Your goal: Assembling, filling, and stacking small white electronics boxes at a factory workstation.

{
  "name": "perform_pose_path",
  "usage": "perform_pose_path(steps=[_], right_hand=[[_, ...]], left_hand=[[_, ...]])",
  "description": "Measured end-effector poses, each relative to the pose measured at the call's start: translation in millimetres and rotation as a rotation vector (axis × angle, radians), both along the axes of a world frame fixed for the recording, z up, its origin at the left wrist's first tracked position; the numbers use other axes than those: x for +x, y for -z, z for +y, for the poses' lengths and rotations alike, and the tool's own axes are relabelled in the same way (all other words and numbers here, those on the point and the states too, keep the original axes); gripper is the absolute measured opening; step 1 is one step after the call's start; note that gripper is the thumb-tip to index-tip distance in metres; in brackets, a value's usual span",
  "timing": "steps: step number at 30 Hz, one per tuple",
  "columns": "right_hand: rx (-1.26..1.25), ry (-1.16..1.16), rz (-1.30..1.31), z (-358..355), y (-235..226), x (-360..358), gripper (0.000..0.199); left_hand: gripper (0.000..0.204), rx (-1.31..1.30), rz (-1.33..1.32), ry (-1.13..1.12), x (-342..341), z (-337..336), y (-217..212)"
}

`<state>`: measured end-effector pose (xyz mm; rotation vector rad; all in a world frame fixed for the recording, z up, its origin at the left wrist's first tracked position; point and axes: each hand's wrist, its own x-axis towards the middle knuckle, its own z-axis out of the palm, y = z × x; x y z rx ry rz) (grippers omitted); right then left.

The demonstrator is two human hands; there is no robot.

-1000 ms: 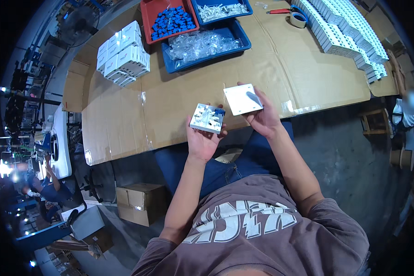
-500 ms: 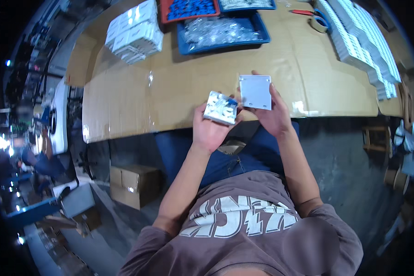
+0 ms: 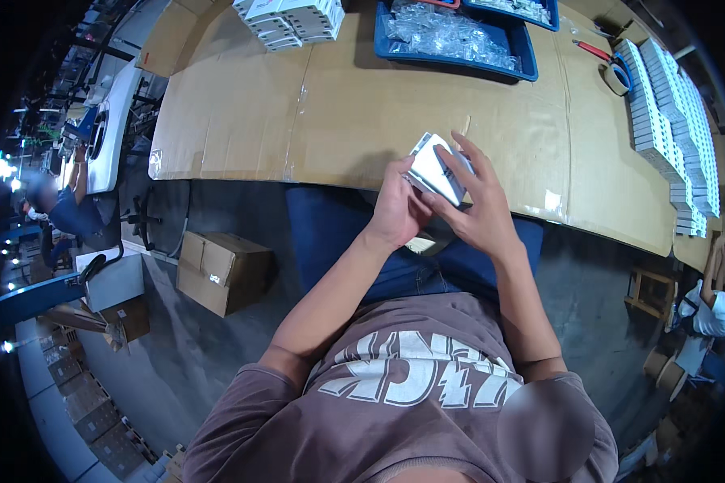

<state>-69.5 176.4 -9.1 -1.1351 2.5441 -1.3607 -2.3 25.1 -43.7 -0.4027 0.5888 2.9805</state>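
Left hand: yours [image 3: 395, 211] curls round the white box [image 3: 437, 175], gripping its left side, thumb on the edge.
Right hand: yours [image 3: 486, 211] has fingers partly spread over the box's right side, thumb at its near corner.
White box: tilted between your two hands, above the table's [image 3: 362, 137] near edge; whether its lid sits fully closed, cannot tell.
Blue tray: far side [image 3: 385, 47], holding clear plastic bags [image 3: 451, 36].
Boxes: white stack [image 3: 292, 22] far left; long white rows [image 3: 660, 121] far right.
Red-handled tool: far right [image 3: 591, 50], left of the rows.
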Motion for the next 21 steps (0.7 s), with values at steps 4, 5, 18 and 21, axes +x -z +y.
perform_pose_path(steps=[4, 5, 18, 21], right_hand=[[0.169, -0.213, -0.209, 15, -30, -13, 0.070], [0.168, -0.239, -0.187, 18, -23, -18, 0.076], [0.142, -0.373, -0.136, 12, -36, -31, 0.078], [0.153, -0.399, -0.083, 8, -47, -33, 0.079]], left_hand=[[0.064, -0.226, -0.136, -0.005, -4, 0, -14], [0.073, -0.265, -0.102, 0.018, -5, -1, -8], [0.073, -0.073, -0.008, 0.031, 1, -6, -8], [0.072, -0.107, -0.119, 0.056, 5, -4, -11]])
